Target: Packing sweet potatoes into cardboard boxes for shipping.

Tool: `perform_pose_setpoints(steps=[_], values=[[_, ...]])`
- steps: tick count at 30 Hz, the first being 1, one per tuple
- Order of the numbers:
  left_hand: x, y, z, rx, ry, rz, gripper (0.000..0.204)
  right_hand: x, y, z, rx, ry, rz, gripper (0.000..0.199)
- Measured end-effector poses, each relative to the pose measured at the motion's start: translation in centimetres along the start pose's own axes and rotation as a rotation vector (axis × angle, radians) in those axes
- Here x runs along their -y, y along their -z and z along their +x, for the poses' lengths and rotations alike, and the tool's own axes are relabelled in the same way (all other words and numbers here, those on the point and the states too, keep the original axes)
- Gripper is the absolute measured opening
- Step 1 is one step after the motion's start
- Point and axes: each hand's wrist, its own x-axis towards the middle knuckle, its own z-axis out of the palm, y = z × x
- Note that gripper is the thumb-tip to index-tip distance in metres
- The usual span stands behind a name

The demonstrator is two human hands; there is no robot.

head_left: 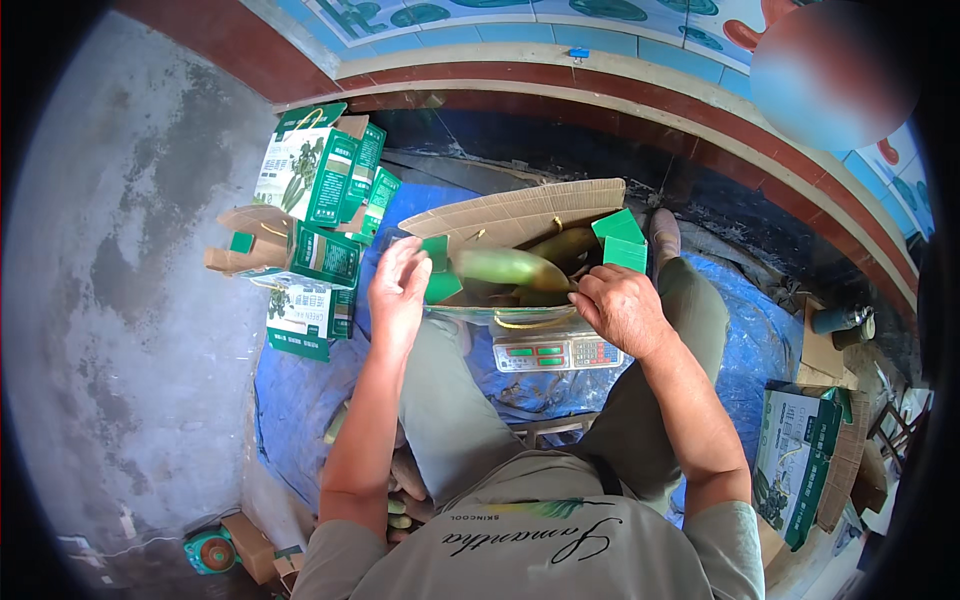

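Between my knees, an open cardboard carton (540, 205) with green end flaps rests on a digital scale (555, 353). A long green vegetable (505, 268), pale along its length and brown toward its right end, lies across the carton's opening, smeared by motion. At that brown end my right hand (625, 308) is closed, its fingertips pinching the tip. My left hand (400, 285) is raised beside the left green flap (440, 270), fingers apart and holding nothing. Deeper in the carton sits another darker vegetable (565, 243), partly hidden.
Several green and white cartons (305, 170) stand at the left on a blue tarp (285, 410). Another carton (800, 460) stands at the right, near a dark flask (838, 319). A tiled wall (500, 35) closes off the far side. At lower left is a small green fan (210, 551).
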Motion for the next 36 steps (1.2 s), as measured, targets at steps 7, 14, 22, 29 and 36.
perform_pose_setpoints(steps=[7,14,22,29,36], values=[[2.7,6.6,-3.3,-0.265,-0.168,0.154,0.028,0.1,0.3,0.3,0.051,-0.021,0.005,0.016],[18.6,17.4,-13.2,-0.38,0.103,0.602,0.017,0.7,0.2,0.9,0.031,-0.049,-0.013,0.017],[36.0,19.8,-30.3,0.303,0.668,1.105,0.034,1.0,0.0,1.2,-0.017,-0.088,-0.031,0.017],[37.3,16.3,-37.8,0.47,0.635,1.001,0.03,1.0,0.1,1.0,-0.061,-0.101,-0.11,0.019],[43.6,17.7,-47.5,0.564,0.395,0.908,0.03,0.6,-0.8,1.0,-0.102,-0.068,-0.126,0.016]])
